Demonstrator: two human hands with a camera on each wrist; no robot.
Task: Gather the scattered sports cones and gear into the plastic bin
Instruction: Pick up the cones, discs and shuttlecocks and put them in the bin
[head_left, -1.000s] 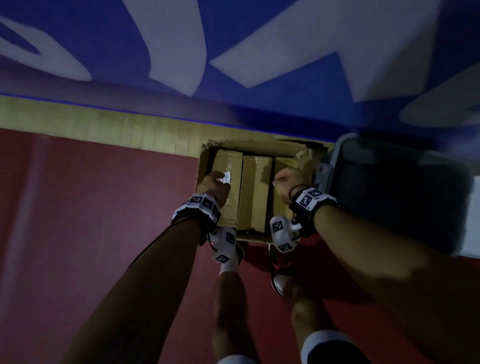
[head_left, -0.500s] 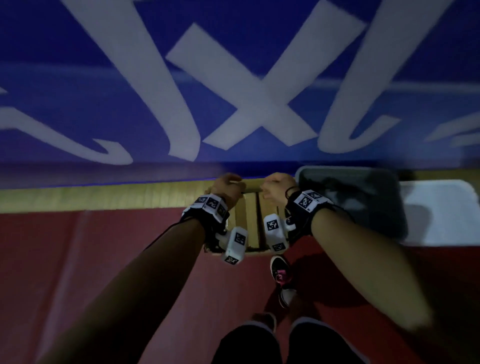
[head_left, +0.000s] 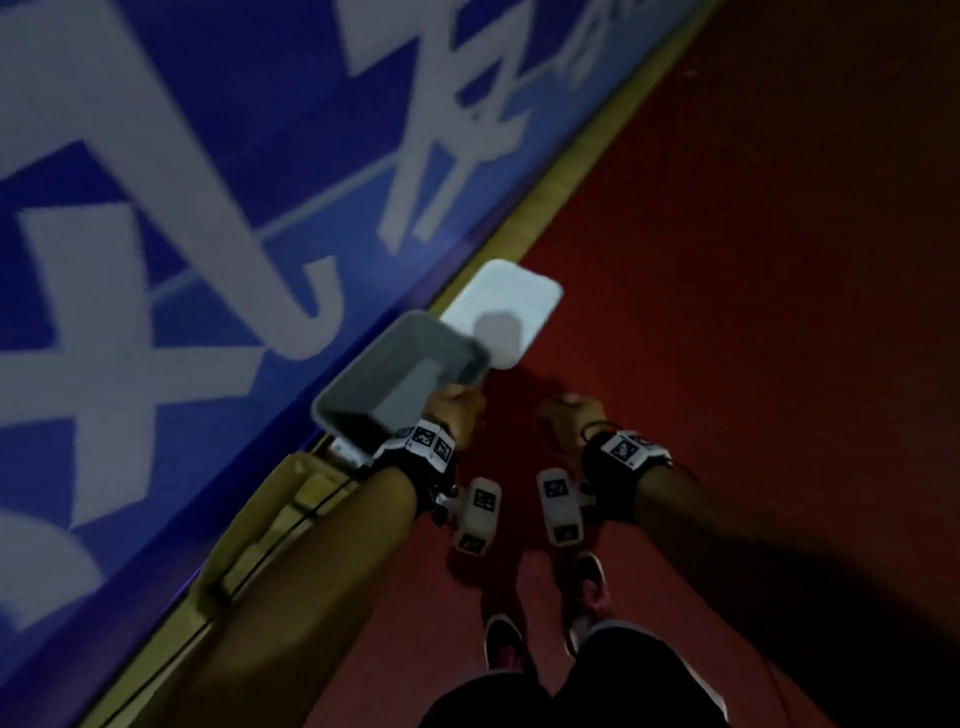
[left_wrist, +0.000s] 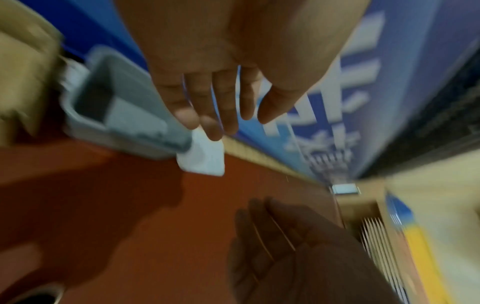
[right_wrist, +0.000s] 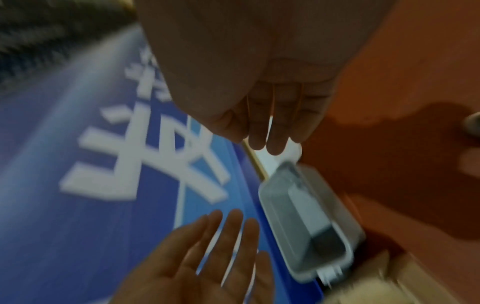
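Grey plastic bin (head_left: 358, 384) looks smooth; cardboard box (head_left: 270, 519) matt.

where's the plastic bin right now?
Head view, left of centre: the grey bin sits on the floor against the blue wall, between the cardboard box and the white lid.

Hidden or unclear, relative to your hands:
- Cardboard box (head_left: 291, 499), behind your left hand (head_left: 457, 415): largely covered by your forearm, contents unreadable.
- Plastic bin (head_left: 363, 384), just beyond that hand: near corner hidden, interior blurred.
- White lid (head_left: 524, 296), past the bin: partly covered by the bin.
- Wall lettering: smeared, illegible.
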